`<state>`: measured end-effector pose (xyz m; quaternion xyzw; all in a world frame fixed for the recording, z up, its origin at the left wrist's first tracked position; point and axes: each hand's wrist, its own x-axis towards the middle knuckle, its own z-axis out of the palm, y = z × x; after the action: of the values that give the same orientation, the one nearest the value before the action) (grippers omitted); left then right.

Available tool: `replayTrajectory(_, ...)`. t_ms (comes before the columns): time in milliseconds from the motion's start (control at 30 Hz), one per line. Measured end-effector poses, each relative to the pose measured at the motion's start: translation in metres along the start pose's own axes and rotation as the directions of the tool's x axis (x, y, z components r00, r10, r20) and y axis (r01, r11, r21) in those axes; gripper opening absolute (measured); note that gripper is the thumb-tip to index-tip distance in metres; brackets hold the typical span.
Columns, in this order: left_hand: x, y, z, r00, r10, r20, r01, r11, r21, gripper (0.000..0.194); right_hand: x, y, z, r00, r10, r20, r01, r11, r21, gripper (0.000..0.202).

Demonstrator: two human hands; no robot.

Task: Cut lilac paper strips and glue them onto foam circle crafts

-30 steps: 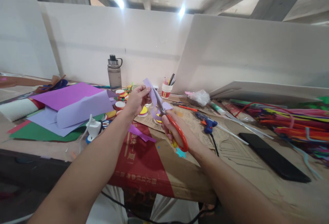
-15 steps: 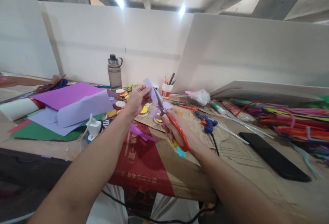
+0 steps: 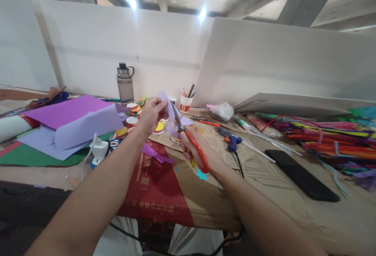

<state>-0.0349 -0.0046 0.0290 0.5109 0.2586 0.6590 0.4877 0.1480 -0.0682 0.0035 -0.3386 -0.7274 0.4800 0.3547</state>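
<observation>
Above the cardboard-covered tabletop (image 3: 264, 193), I see my left hand (image 3: 150, 114) pinching a strip of lilac paper (image 3: 166, 101) between thumb and fingertips, holding it up in the air. My right hand (image 3: 194, 150) is wrapped through the red handles of a pair of scissors (image 3: 188, 138), and the blades reach up into the paper strip; I cannot tell how far apart the blades stand. Both hands are close together, just over a red printed patch of the cardboard.

To the left lie sheets of purple paper (image 3: 67, 111) over a green sheet (image 3: 26, 156), with a white charger (image 3: 99, 149) at their edge. Behind my hands stand a grey water bottle (image 3: 124, 83) and a paper cup of pens (image 3: 185, 102). To the right rest a blue glue gun (image 3: 232, 141), a black phone (image 3: 301, 173) and a heap of coloured pipe cleaners (image 3: 331, 138).
</observation>
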Motion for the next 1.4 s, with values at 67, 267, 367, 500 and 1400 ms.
replayTrajectory(67,-0.0002,0.0004,0.0006,1.000,-0.009,-0.008,0.009,1.000,0.008,0.023,0.0005,0.0019,0.0001,1.000,0.011,0.004,-0.011,1.000,0.030,0.027)
replayTrajectory(267,-0.0006,-0.0003,0.0008,1.000,-0.011,-0.021,0.011,1.000,0.007,0.020,0.0011,0.0038,0.0006,1.000,0.022,0.012,-0.023,0.997,0.069,0.029)
replayTrajectory(367,-0.0003,-0.0016,0.0003,1.000,-0.008,-0.009,0.008,1.000,0.003,0.021,-0.0003,0.0010,0.0010,1.000,0.019,0.013,-0.019,0.998,0.063,0.030)
replayTrajectory(500,-0.0006,-0.0018,0.0014,1.000,-0.013,-0.020,0.013,1.000,0.001,0.023,-0.0020,-0.0015,0.0013,1.000,0.029,0.004,-0.029,0.998,0.061,0.034)
replayTrajectory(1400,-0.0016,-0.0022,0.0009,0.999,-0.033,-0.043,0.032,0.999,-0.031,0.021,-0.0018,-0.0025,0.0040,0.994,0.109,-0.019,-0.106,0.989,0.102,0.034)
